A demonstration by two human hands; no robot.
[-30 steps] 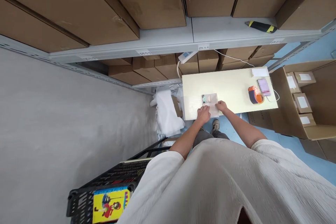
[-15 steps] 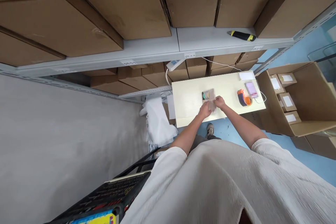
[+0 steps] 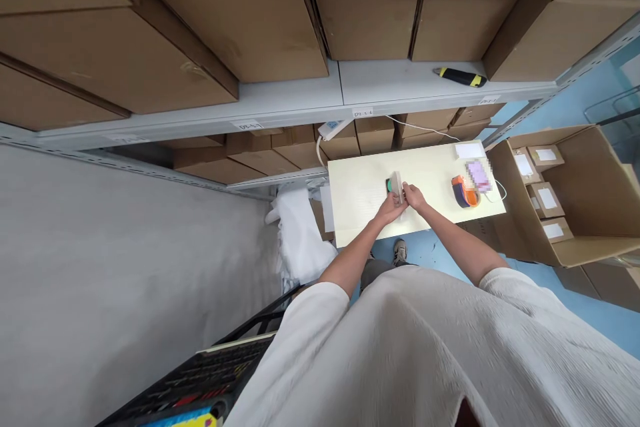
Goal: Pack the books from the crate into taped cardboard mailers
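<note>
Over a pale cream table (image 3: 435, 163), both my hands meet on a small flat packet (image 3: 395, 185) in clear wrap with green and dark print. My left hand (image 3: 387, 211) pinches its lower edge. My right hand (image 3: 413, 196) grips it from the right side. The packet stands tilted up on edge, lifted off the table top.
An orange tape dispenser (image 3: 463, 191), a blurred purple item (image 3: 479, 175) and a white label (image 3: 469, 150) lie on the table's right end. An open carton of small boxes (image 3: 545, 200) stands right. A utility knife (image 3: 460, 77) rests on the shelf. A black crate (image 3: 200, 383) sits at lower left.
The packet lay flat on the table under my hands; both hands have since lifted it and turned it up on edge. The view shifted slightly.
</note>
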